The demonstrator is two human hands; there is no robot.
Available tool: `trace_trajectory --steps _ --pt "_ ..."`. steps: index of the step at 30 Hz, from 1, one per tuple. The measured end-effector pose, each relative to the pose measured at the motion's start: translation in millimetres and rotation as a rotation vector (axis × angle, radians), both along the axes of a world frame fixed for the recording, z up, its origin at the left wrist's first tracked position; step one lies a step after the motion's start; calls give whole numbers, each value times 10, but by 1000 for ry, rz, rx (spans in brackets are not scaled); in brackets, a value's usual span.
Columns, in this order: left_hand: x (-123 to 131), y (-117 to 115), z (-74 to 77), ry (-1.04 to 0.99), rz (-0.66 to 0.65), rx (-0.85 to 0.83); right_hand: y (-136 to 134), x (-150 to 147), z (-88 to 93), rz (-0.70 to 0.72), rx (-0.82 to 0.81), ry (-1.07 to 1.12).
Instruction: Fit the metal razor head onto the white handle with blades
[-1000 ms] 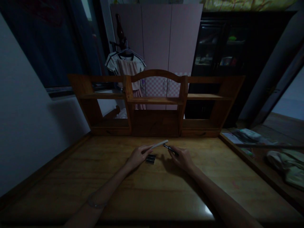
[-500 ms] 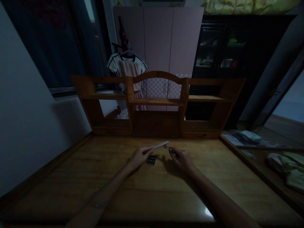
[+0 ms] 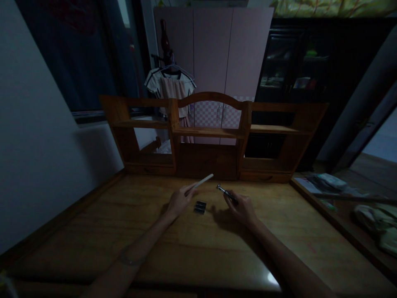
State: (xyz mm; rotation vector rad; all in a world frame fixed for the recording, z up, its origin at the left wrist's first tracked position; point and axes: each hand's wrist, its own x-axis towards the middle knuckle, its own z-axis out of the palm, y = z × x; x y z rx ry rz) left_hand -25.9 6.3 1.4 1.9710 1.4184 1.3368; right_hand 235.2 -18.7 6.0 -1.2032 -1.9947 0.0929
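My left hand (image 3: 180, 202) is closed round the lower end of a thin whitish stick (image 3: 204, 180), which points up and to the right. In my right hand (image 3: 243, 209) is a slim dark tool with a shiny metal head (image 3: 221, 188), its tip aimed up and to the left. A gap separates the stick from the tool. Below and between the hands, a small black item with several strips (image 3: 200, 207) lies on the wooden desk (image 3: 186, 256). What the whitish stick and the tool are exactly is too small to tell.
A wooden shelf unit (image 3: 209, 132) stands along the desk's far edge. Its raised side rail (image 3: 338, 223) runs down the right, with bags and cloth (image 3: 381, 227) beyond. A white wall (image 3: 40, 136) borders the left. Clothes (image 3: 173, 87) hang behind the shelf.
The stick and the tool have moved apart. My left hand has shifted slightly left, so the black item shows fully. The view has turned slightly left.
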Motion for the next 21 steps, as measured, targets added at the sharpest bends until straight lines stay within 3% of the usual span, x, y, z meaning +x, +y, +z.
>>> trace_trajectory --steps 4,8,14,21 --pt "-52 42 2 -98 37 111 -2 28 19 3 -22 19" --pt "1 -16 35 -68 -13 190 6 49 20 -46 -20 61" --pt "106 -144 107 89 -121 296 27 52 20 -60 -34 57" --pt "146 -155 53 333 -95 341 22 53 19 -47 -54 14"
